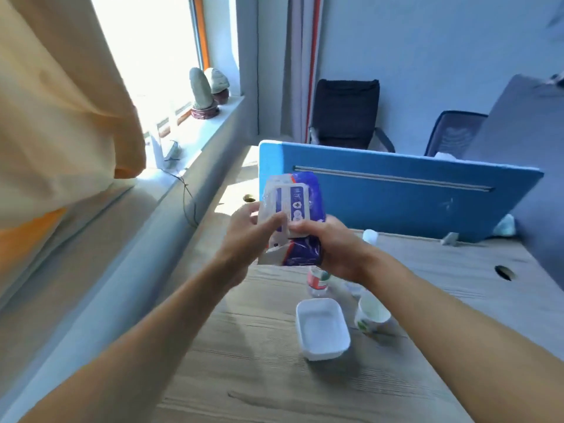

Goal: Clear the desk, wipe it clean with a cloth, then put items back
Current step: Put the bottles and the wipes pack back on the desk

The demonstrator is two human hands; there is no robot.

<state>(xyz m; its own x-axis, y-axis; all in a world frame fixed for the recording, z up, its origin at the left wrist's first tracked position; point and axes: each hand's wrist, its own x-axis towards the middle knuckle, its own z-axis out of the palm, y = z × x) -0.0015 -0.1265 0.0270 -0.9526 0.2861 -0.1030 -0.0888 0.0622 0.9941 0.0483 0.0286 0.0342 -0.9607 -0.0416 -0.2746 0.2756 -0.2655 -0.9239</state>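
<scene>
I hold a blue and white pack of wet wipes (300,196) upright above the wooden desk (250,361). My right hand (328,248) grips its lower right side, thumb on the flap label. My left hand (247,236) holds the left edge, its fingers on the clear flap at the front. Below the pack stand a small plastic bottle with a red label (317,282), a white rectangular tray (322,328) and a paper cup (370,314). A white bottle cap (370,235) shows behind my right wrist.
A blue divider panel (412,199) fences the desk's far side, with two office chairs (345,114) behind it. A window sill (195,129) with stone ornaments and a hanging cable runs along the left. An orange curtain (58,117) hangs at the left. A cable hole (503,272) sits right.
</scene>
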